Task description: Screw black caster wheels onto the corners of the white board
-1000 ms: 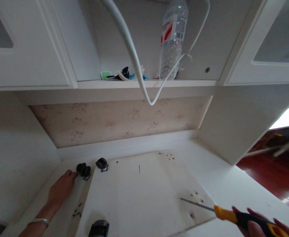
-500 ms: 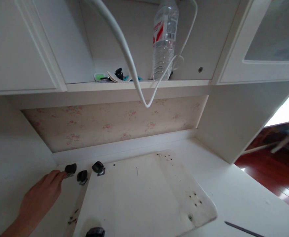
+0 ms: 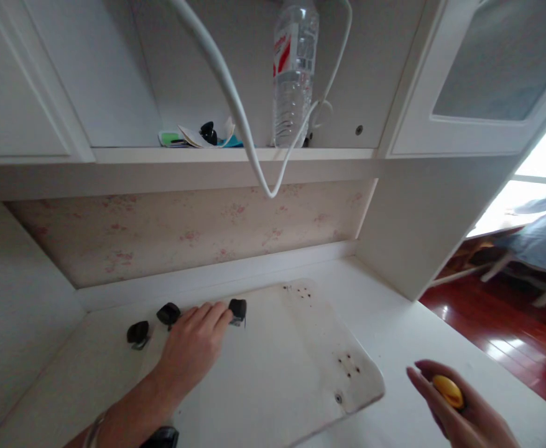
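My left hand (image 3: pixel 196 339) pinches a black caster (image 3: pixel 238 309) with a metal plate, over the back part of a white board (image 3: pixel 273 361). Two more black casters stand left of it: one caster (image 3: pixel 137 333) on the desk and another caster (image 3: pixel 167 313) by the board's back left corner. A further black caster (image 3: pixel 161 437) is cut off at the bottom edge. Groups of small screw holes mark the board's right corners. At the lower right, my right hand (image 3: pixel 464 404) closes round a yellow-handled screwdriver (image 3: pixel 448 391); its shaft is hidden.
Above the desk (image 3: pixel 394 330) a shelf (image 3: pixel 235 155) holds a clear plastic bottle (image 3: pixel 294 81) and small items. A white cable (image 3: pixel 235 99) hangs in front. Side panels stand left and right; a red wooden floor (image 3: pixel 469 317) shows beyond.
My left hand has carried a caster from the far left rightward over the board. My right hand has come into view at the lower right, holding the screwdriver. The view has shifted slightly right.
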A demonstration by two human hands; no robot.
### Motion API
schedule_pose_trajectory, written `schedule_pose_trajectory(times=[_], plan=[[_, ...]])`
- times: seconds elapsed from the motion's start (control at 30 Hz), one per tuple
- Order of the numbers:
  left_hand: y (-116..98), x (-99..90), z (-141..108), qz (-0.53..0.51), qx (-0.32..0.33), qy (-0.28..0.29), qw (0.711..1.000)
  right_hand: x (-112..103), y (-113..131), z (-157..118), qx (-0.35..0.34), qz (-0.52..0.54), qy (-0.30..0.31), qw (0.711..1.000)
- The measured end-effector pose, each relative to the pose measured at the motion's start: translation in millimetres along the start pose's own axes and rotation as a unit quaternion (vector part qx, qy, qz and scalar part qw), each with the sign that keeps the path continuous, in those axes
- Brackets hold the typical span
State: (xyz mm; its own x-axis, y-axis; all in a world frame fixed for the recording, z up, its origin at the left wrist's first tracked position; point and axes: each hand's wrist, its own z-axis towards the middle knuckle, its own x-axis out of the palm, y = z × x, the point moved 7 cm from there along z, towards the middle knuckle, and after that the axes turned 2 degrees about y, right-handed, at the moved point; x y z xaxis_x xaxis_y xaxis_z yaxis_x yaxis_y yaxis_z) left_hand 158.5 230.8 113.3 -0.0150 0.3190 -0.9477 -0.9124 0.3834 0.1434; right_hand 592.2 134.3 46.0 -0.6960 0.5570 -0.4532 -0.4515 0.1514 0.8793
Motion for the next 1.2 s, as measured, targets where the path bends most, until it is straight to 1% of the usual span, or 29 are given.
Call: schedule_pose_trajectory(times=[0.03, 0.07, 0.1, 0.13, 0.23, 0.3, 0.37, 0.47, 0.53, 0.63, 0.73, 0.97, 1.07, 1.2], plan=[[-20.7, 0.3, 10.7, 0.019, 0.049, -0.014, 0.999, 8.2, 5.0, 3.0, 0.009, -0.036, 0.036, 0.999], [-38.1, 2.6, 20.8, 0.03, 0.082, -0.02, 0.996, 15.8, 10.2, 5.4, 0.012, -0.061, 0.069, 0.996], [-53.4, 6.6, 30.5, 0.036, 0.111, -0.02, 0.993, 22.2, 15.0, 7.5, 0.009, -0.075, 0.093, 0.993], [-65.4, 11.2, 40.4, 0.035, 0.125, -0.02, 0.991, 27.9, 18.7, 9.0, 0.005, -0.083, 0.113, 0.99], [-92.4, 28.8, 69.1, 0.024, 0.143, -0.016, 0.989, 40.1, 21.4, 11.6, -0.001, -0.102, 0.15, 0.983], [-105.4, 42.3, 85.5, 0.014, 0.147, -0.01, 0.989, 44.9, 19.6, 13.8, -0.003, -0.116, 0.159, 0.981], [-114.6, 55.2, 98.2, 0.0, 0.145, 0.001, 0.989, 48.0, 19.6, 18.7, -0.016, -0.138, 0.154, 0.978], [-121.2, 69.9, 111.0, -0.025, 0.129, 0.021, 0.991, 55.8, 23.4, 32.3, -0.054, -0.179, 0.155, 0.97], [-121.6, 75.4, 117.4, -0.043, 0.107, 0.036, 0.993, 63.9, 26.4, 44.5, -0.073, -0.191, 0.166, 0.965], [-121.2, 78.8, 126.0, -0.072, 0.072, 0.055, 0.993, 76.4, 30.6, 62.6, -0.082, -0.193, 0.18, 0.961], [-123.5, 80.5, 132.7, -0.1, 0.044, 0.068, 0.992, 88.6, 36.1, 74.3, -0.088, -0.191, 0.187, 0.959], [-127.3, 92.4, 141.9, -0.158, -0.022, 0.083, 0.984, 116.4, 39.7, 83.7, -0.106, -0.19, 0.212, 0.953], [-127.1, 97.6, 144.1, -0.181, -0.045, 0.089, 0.978, 122.7, 39.5, 87.1, -0.111, -0.195, 0.216, 0.95], [-127.4, 100.1, 146.2, -0.209, -0.066, 0.096, 0.971, 126.3, 38.9, 89.8, -0.111, -0.197, 0.219, 0.949]])
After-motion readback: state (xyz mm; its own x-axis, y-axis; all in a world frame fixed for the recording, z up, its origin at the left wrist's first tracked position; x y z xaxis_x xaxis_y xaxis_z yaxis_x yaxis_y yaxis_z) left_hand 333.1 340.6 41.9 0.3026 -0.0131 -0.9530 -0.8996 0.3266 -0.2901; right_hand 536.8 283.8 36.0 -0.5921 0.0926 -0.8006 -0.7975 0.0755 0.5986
